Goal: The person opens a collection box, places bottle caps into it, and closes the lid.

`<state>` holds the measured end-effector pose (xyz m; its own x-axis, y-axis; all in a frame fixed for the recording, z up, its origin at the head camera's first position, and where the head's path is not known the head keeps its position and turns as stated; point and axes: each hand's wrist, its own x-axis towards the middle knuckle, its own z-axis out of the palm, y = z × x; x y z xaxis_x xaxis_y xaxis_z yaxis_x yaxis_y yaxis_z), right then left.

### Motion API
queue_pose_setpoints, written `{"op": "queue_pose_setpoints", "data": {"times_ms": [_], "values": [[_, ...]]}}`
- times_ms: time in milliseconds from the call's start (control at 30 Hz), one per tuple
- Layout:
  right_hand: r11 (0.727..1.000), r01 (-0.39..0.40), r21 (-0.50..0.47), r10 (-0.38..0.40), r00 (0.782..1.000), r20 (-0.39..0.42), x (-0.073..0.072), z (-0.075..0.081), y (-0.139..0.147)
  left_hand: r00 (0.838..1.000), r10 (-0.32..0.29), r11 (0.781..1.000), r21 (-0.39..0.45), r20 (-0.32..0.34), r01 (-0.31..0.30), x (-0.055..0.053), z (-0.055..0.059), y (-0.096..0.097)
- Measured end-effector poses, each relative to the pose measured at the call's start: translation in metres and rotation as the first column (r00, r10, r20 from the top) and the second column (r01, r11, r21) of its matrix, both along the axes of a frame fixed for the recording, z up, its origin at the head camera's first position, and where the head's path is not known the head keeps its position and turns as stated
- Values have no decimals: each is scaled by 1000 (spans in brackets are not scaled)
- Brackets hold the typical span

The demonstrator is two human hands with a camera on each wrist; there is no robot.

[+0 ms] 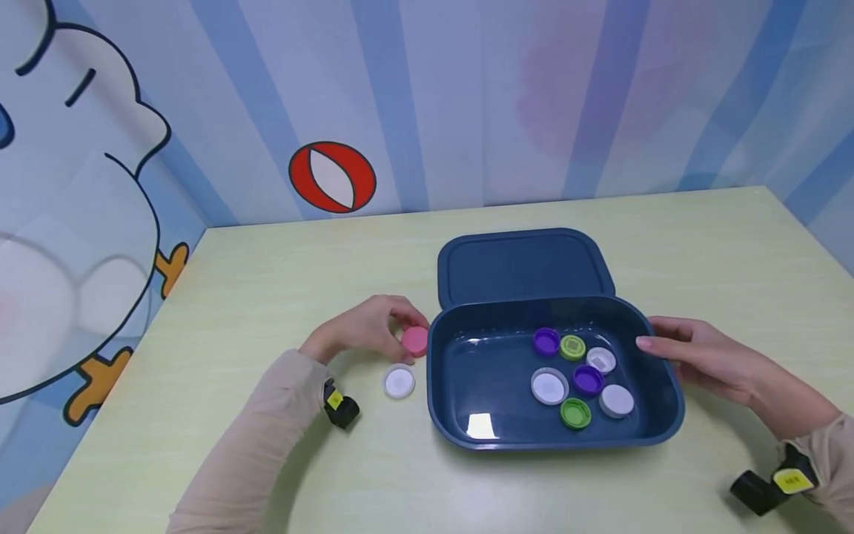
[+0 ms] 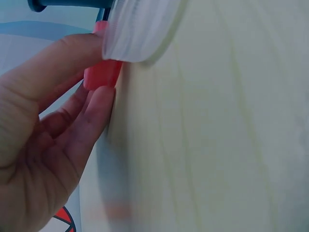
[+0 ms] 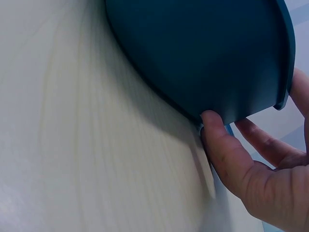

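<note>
My left hand (image 1: 363, 328) pinches a pink bottle cap (image 1: 415, 341) just outside the left wall of a dark blue plastic box (image 1: 490, 371). Close below that hand, a white bottle cap (image 1: 399, 381) lies on the table. In the left wrist view the pinched cap (image 2: 101, 75) is partly hidden by a translucent white cap (image 2: 140, 31). My right hand (image 1: 714, 363) grips the box's right end, thumb over the rim. From the right wrist, its fingers show against the outer wall (image 3: 203, 58). Several purple, green and white caps (image 1: 588, 380) lie inside the box, towards its right.
A dark blue lid (image 1: 523, 267) lies flat on the table directly behind the box. The pale wooden table (image 1: 300, 267) meets a blue striped backdrop (image 1: 440, 104) at its far edge. Wrist cameras (image 1: 342, 408) are strapped to both arms.
</note>
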<state>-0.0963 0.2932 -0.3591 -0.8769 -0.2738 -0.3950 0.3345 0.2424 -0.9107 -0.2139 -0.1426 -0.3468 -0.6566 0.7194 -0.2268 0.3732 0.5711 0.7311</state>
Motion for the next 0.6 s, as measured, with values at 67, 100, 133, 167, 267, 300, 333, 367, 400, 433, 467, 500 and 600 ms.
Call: {"op": "queue_pose_setpoints", "data": {"times_ms": [67,100,133,167,267,300,333,367,400,433,467,500,600], "values": [[1000,2,1,-2,1000,3,0,0,0,1000,22,1000,2,6,-22,0,1,-1],[1000,4,3,-4,1000,6,0,0,0,1000,31,1000,2,7,-31,0,2,-1],[1000,1,3,-1,1000,6,-1,-1,0,999,39,999,4,10,-39,1,3,-2],[1000,3,5,-3,1000,8,-1,-1,0,999,42,999,8,11,-42,1,3,-3],[1000,3,10,-3,1000,12,-1,-1,1,999,46,999,17,9,-46,1,4,-4],[1000,3,10,-3,1000,11,-1,-1,1,999,42,999,23,7,-42,0,4,-5],[1000,1,10,-1,1000,8,-1,-1,1,999,38,999,30,4,-38,0,4,-5],[1000,4,11,-4,1000,9,-1,-1,1,999,37,999,33,1,-37,0,4,-6],[1000,3,12,-3,1000,8,-1,-1,1,999,38,999,37,-1,-38,0,4,-6],[1000,2,12,-2,1000,8,-1,-1,1,999,36,998,44,-4,-35,0,5,-7],[1000,2,13,-2,1000,8,-1,-1,1,999,35,998,49,-5,-35,0,5,-8],[1000,2,14,-2,1000,7,-1,-1,1,999,34,998,54,-4,-34,0,6,-8],[1000,1,19,-1,1000,10,-1,-1,1,999,45,997,56,5,-45,0,9,-9]]}}
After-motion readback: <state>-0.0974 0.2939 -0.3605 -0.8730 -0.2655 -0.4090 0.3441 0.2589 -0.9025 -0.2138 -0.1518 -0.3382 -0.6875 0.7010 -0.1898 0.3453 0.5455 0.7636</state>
